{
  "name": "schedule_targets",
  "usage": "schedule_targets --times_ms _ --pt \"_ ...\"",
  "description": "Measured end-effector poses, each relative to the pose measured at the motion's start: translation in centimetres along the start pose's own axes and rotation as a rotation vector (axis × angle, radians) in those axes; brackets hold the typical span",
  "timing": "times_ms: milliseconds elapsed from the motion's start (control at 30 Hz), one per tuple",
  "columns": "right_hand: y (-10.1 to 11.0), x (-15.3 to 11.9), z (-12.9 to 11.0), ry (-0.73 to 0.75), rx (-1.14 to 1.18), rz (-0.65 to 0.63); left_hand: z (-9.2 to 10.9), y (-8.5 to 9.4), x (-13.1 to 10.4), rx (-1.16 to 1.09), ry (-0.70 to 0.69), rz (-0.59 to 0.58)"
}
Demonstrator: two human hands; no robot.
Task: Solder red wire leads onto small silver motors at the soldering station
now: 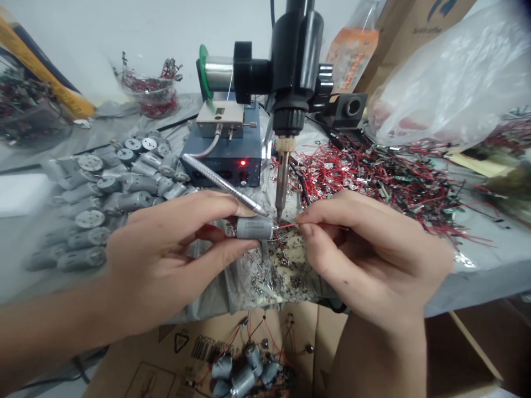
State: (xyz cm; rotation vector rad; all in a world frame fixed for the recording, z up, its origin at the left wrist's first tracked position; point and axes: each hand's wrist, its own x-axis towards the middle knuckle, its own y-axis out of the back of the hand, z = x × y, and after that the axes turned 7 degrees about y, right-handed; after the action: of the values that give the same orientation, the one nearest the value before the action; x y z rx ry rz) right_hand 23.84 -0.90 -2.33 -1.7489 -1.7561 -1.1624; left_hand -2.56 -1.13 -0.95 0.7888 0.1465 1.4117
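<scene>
Between thumb and fingers, my left hand (178,243) grips a small grey electric motor (254,228), lying level with its terminal end to the right. My right hand (365,237) pinches a thin red wire (287,225), whose end meets that terminal end. Just above the joint, the tip of a soldering iron (281,188) points straight down from its stand. A metal solder feed tube (228,183) slants in from the left, its nozzle close to the motor's terminal. Whether the iron's tip touches the wire I cannot tell.
Many grey motors (136,182) are heaped at left. Red and black wires with small parts (352,171) pile up at right. Behind stand a blue solder feeder box (224,157) and a solder spool (218,73). Below the table edge, a cardboard box (157,354) holds wired motors.
</scene>
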Motion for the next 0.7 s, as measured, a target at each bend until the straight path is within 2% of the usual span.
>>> schedule_targets --times_ms 100,267,333,567,700 --pt "0.3 0.2 -0.3 0.008 -0.005 -0.019 0.2 0.1 0.1 0.042 -0.040 0.011" --pt "1.6 0.6 -1.1 -0.043 -0.070 -0.165 0.4 0.3 0.1 0.105 -0.102 0.019" --pt "2.1 0.6 -1.1 -0.041 -0.098 -0.187 0.4 0.3 0.2 0.123 -0.125 0.024" --pt "2.1 0.3 -0.5 -0.054 -0.129 -0.169 0.0 0.3 0.6 0.129 -0.113 0.017" --pt "3.4 -0.4 -0.4 -0.117 -0.158 -0.105 0.0 0.0 0.5 0.105 -0.093 0.038"
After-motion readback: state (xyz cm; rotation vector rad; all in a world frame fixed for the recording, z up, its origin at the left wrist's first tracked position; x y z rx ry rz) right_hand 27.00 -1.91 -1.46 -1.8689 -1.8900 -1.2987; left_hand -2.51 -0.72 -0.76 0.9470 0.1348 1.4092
